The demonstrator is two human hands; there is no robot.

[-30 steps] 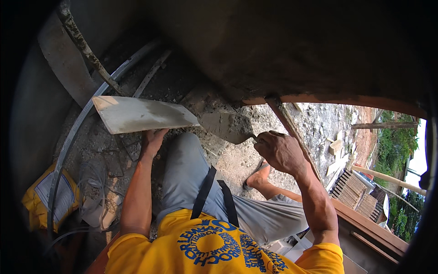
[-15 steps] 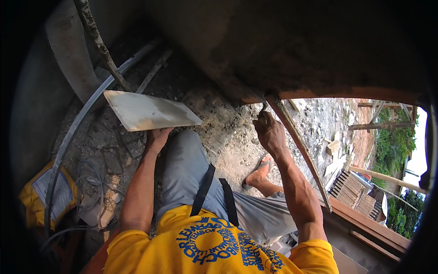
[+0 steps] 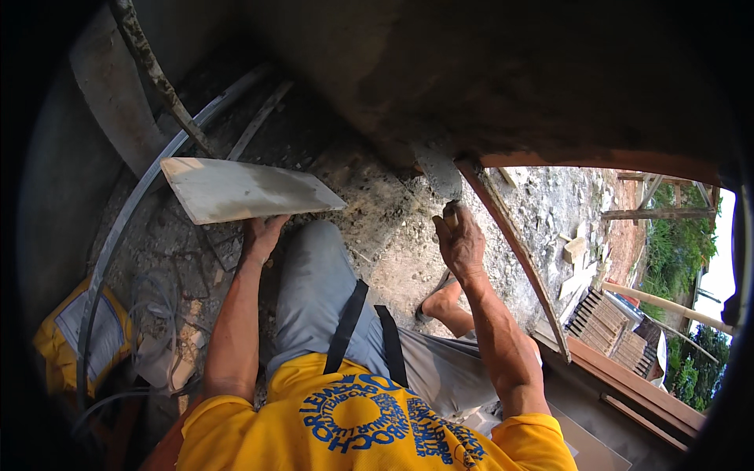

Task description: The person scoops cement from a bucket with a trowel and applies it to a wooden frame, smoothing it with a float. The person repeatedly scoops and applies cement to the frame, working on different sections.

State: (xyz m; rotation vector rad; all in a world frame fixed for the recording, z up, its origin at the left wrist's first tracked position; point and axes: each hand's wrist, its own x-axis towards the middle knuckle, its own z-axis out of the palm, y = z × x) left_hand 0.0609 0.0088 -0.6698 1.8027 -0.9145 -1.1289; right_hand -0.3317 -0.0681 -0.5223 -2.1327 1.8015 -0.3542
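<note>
My left hand point(image 3: 262, 237) holds up a flat pale board point(image 3: 212, 193) from below; part of its grip is hidden under the near edge. A dark, wet-looking smear of mortar point(image 3: 284, 182) lies across the board's top. My right hand point(image 3: 463, 245) is closed round the handle of a trowel point(image 3: 440, 174). The trowel's grey, mortar-coated blade points away from me. Its far end is at the lower edge of the dark wall point(image 3: 550, 94), beside a wooden strip point(image 3: 510, 235); whether it touches the wall I cannot tell.
A curved metal strip point(image 3: 118, 235) and a rough pole point(image 3: 161, 74) stand at the left. Near the lower left lies a yellow sack point(image 3: 82, 334) beside tangled cable point(image 3: 161, 314). Rubble point(image 3: 377, 208) covers the ground. Stacked tiles point(image 3: 605, 323) and timber rails point(image 3: 660, 213) are outside at the right.
My right hand has drawn slightly toward me and turned, so the trowel's blade now shows broadly. The board in my left hand has shifted a little to the left.
</note>
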